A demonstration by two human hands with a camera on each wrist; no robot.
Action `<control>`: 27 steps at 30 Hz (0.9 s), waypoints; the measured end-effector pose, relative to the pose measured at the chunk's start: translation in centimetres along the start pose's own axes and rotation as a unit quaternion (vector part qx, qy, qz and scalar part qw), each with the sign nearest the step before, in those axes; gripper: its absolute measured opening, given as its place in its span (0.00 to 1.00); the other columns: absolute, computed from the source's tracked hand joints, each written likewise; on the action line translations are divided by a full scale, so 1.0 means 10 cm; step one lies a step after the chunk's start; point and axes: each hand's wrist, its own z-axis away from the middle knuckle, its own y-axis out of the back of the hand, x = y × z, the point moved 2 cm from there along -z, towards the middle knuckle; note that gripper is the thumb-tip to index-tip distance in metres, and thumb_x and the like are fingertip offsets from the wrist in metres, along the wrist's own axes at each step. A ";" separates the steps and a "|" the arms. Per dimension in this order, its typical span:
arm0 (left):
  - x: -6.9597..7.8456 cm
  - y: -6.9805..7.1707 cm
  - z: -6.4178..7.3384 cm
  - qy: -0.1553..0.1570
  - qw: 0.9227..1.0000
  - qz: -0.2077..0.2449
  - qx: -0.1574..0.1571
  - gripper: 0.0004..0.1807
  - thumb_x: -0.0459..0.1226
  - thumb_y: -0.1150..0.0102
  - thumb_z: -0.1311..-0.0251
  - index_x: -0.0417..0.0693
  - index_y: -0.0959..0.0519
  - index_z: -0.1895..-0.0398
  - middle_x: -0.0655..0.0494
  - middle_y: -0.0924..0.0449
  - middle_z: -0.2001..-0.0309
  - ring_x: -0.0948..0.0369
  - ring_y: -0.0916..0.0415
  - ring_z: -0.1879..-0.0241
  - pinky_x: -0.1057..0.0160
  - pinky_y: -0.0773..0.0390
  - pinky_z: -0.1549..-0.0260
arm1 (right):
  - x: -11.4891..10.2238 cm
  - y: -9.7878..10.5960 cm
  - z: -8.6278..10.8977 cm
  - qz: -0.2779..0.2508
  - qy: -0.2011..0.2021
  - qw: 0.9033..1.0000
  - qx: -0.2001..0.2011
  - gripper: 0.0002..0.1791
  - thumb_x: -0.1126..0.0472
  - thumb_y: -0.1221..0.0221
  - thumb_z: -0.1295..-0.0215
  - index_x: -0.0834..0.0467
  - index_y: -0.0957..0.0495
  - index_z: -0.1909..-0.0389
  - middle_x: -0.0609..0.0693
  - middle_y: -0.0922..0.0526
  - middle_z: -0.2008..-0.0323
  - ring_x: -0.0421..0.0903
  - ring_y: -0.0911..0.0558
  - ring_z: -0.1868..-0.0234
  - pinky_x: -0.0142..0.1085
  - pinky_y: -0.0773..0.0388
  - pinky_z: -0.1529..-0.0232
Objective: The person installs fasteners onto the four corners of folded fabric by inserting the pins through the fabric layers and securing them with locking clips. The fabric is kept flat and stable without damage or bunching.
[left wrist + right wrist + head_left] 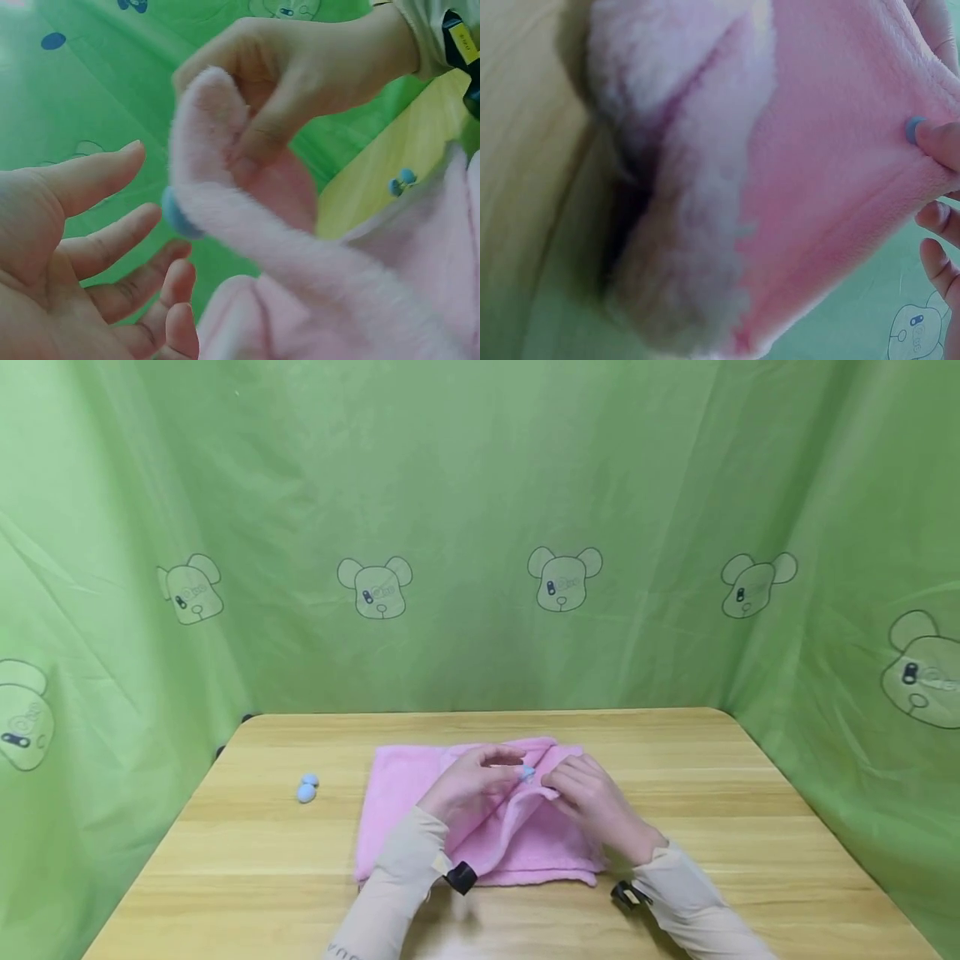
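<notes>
A pink fluffy cloth (405, 777) lies folded on the table, its near corner lifted. My right hand (596, 797) pinches the raised edge between thumb and fingers; the left wrist view shows this right hand (300, 75) from across. A small blue rounded piece (178, 214) sits against the lifted edge and also shows on the pink side in the right wrist view (913, 129). My left hand (480, 777) is beside it, fingers spread and relaxed, one fingertip right at the blue piece. Cloth covers most of the right wrist view, hiding the right hand there.
Two small blue rounded pieces (307, 787) lie together on the wooden table (247, 860), left of the cloth. A green curtain (465, 652) with bear faces hangs around the table's back and sides.
</notes>
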 end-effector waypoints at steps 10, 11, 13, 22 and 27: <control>0.24 0.05 0.15 -0.077 0.955 -0.283 0.052 0.18 0.40 0.35 0.42 0.45 0.21 0.49 0.46 0.18 0.52 0.58 0.23 0.56 0.62 0.23 0.53 | 0.01 -0.02 0.01 0.004 -0.001 1.000 0.002 0.13 0.64 0.33 0.52 0.55 0.18 0.62 0.47 0.14 0.62 0.46 0.19 0.58 0.39 0.26 0.50; 0.25 0.02 0.16 -0.080 0.951 -0.293 0.057 0.17 0.41 0.34 0.42 0.46 0.20 0.51 0.47 0.18 0.54 0.59 0.23 0.57 0.63 0.23 0.55 | 0.01 -0.02 0.01 0.004 -0.001 1.000 0.002 0.13 0.64 0.33 0.51 0.55 0.18 0.62 0.47 0.15 0.62 0.45 0.19 0.58 0.39 0.27 0.50; 0.25 -0.04 0.19 -0.081 0.944 -0.314 0.067 0.15 0.42 0.33 0.43 0.48 0.19 0.55 0.50 0.18 0.56 0.61 0.25 0.59 0.65 0.24 0.59 | 0.01 -0.02 0.01 0.004 0.003 1.000 0.005 0.13 0.63 0.34 0.50 0.55 0.18 0.61 0.47 0.15 0.62 0.45 0.19 0.58 0.38 0.27 0.50; 0.24 -0.30 0.23 -0.137 0.897 -0.418 0.050 0.13 0.41 0.32 0.44 0.48 0.19 0.57 0.54 0.18 0.62 0.66 0.27 0.64 0.72 0.27 0.63 | 0.03 -0.04 0.02 0.013 0.002 1.000 0.008 0.11 0.64 0.35 0.51 0.56 0.18 0.63 0.48 0.14 0.64 0.45 0.18 0.60 0.39 0.25 0.53; 0.22 -0.36 0.24 -0.149 0.888 -0.432 0.062 0.07 0.38 0.34 0.42 0.50 0.18 0.61 0.58 0.19 0.66 0.69 0.28 0.67 0.74 0.27 0.65 | 0.03 -0.06 0.02 0.014 0.014 1.000 0.012 0.11 0.63 0.35 0.50 0.55 0.18 0.63 0.49 0.14 0.64 0.45 0.18 0.60 0.39 0.25 0.55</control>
